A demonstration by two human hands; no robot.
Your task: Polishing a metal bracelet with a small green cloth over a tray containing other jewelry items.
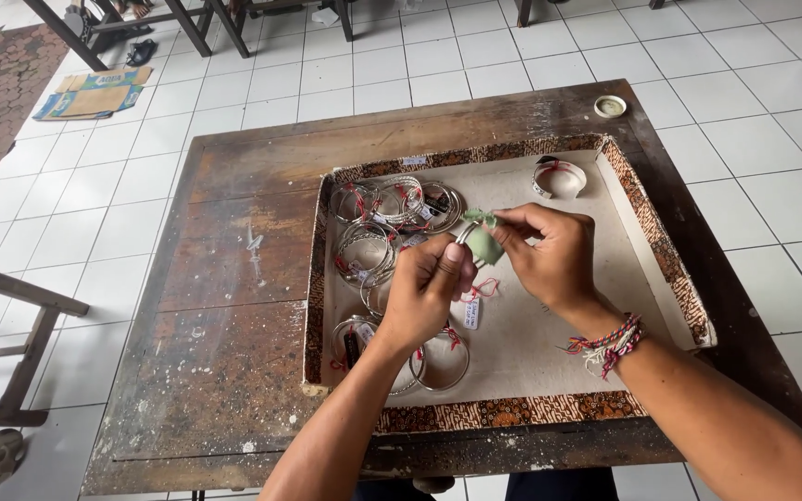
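Note:
My left hand is closed around a thin silver bangle, with a small paper tag on red string hanging below it. My right hand pinches a small green cloth against the bangle. Both hands hover over a shallow tray with a patterned brown rim and a pale lining. Several more silver bangles with red strings lie in the tray's left half. A wider cuff bracelet sits alone at the tray's far right. A braided cord bracelet is on my right wrist.
The tray rests on a worn dark wooden table over a white tiled floor. A small round lid lies at the table's far right corner. Flattened cardboard and chair legs are at the far left; a wooden frame stands left.

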